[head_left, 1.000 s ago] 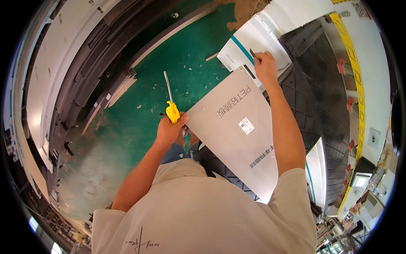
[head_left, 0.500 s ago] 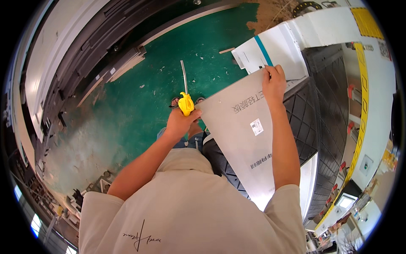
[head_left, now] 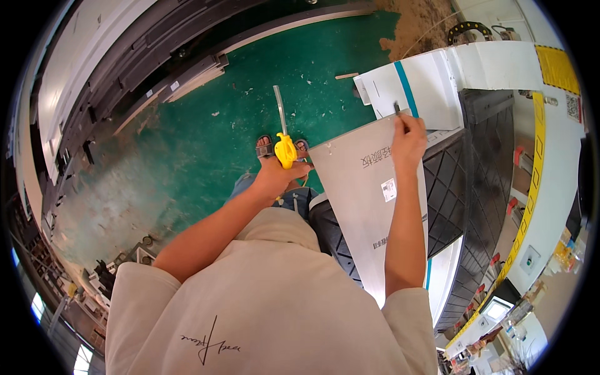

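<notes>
My left hand (head_left: pixel 275 178) is wrapped round a yellow air blow gun (head_left: pixel 285 150), or a tool much like one, whose long metal nozzle points away from me. Its thumb side is close to the near left corner of a grey board (head_left: pixel 350 187) with a white label (head_left: pixel 389 190). At the board's far right corner is my right hand (head_left: pixel 409 137), its fingers pinched together. A small dark tip shows beside those fingers; I cannot tell whether they hold it or the board's edge.
White panels with a teal strip (head_left: pixel 405 87) lie beyond the board. To the right run a black ribbed surface (head_left: pixel 444 187) and a white machine frame with yellow edging (head_left: pixel 536 156). Stacked dark boards (head_left: pixel 144 69) stand at the left, beyond the green floor (head_left: pixel 187 144).
My view has shifted, so most things sit further right and lower. My right fingers have drawn together more tightly at the board's corner. The left hand still holds the yellow tool.
</notes>
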Available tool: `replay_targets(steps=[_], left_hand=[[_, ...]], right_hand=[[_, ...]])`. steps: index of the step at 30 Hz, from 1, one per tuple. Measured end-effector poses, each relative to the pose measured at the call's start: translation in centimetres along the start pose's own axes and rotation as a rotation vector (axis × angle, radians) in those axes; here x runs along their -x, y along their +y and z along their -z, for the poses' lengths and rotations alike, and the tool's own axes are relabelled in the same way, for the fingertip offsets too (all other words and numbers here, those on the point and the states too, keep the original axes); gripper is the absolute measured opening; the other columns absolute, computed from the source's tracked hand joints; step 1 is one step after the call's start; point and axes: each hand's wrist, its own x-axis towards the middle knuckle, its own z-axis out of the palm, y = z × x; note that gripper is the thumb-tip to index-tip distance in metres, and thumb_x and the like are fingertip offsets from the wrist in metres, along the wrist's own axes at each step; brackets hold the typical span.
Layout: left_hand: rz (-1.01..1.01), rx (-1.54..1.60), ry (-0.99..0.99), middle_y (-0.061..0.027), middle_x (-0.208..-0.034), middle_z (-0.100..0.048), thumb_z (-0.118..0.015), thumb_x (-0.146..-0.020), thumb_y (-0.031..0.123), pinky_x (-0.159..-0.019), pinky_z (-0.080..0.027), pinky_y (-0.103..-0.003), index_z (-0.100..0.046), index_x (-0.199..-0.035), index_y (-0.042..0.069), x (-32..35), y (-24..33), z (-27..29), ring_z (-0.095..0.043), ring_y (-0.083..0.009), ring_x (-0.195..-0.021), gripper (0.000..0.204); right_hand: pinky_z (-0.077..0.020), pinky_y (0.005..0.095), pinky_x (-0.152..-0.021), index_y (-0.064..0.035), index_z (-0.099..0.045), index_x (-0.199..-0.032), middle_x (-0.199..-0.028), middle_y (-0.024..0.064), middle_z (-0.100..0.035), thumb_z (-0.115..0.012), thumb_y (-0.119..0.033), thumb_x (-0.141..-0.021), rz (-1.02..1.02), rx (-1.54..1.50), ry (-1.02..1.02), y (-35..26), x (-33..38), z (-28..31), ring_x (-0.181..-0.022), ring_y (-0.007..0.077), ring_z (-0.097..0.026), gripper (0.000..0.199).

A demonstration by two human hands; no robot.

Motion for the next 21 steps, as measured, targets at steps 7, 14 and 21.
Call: replay_targets(steps=[7, 14, 21], left_hand=[[0.084, 0.207, -0.229, -0.0148, -0.137, -0.062, -0.064, -0.091, 0.004, -0.074, -0.048, -0.025, -0.023, -0.160, -0.002, -0.4, -2.0, 2.4, -0.061, -0.0136, -0.087, 0.081], [0.013, 0.122, -0.205, -0.0144, -0.140, -0.064, -0.063, -0.091, 0.001, -0.072, -0.053, -0.026, -0.035, -0.155, -0.002, -0.1, -1.2, 5.2, -0.063, -0.0130, -0.083, 0.070], [-0.040, 0.285, 0.333, -0.0092, -0.111, -0.074, -0.069, -0.091, 0.007, -0.061, -0.047, -0.025, -0.045, -0.148, 0.000, -1.1, -2.3, 16.0, -0.060, -0.0123, -0.073, 0.062]], right_hand=[[-0.0507, 0.0402, -0.071, -0.0061, -0.068, -0.090, -0.085, 0.0118, -0.060, -0.068, -0.006, -0.090, 0.207, -0.177, -0.171, -12.4, 12.6, -6.2, -0.078, 0.0318, -0.061, 0.001], [-0.0488, 0.0433, -0.068, -0.0043, -0.069, -0.090, -0.084, 0.0128, -0.060, -0.066, -0.007, -0.092, -0.012, 0.011, 0.001, -3.8, 5.0, -2.2, -0.074, 0.0310, -0.060, 0.005], [-0.0481, 0.0443, -0.069, -0.0057, -0.063, -0.083, -0.082, 0.0124, -0.056, -0.064, -0.006, -0.092, 0.232, -0.202, -0.284, -15.7, 16.0, -7.4, -0.080, 0.0335, -0.060, 0.009]])
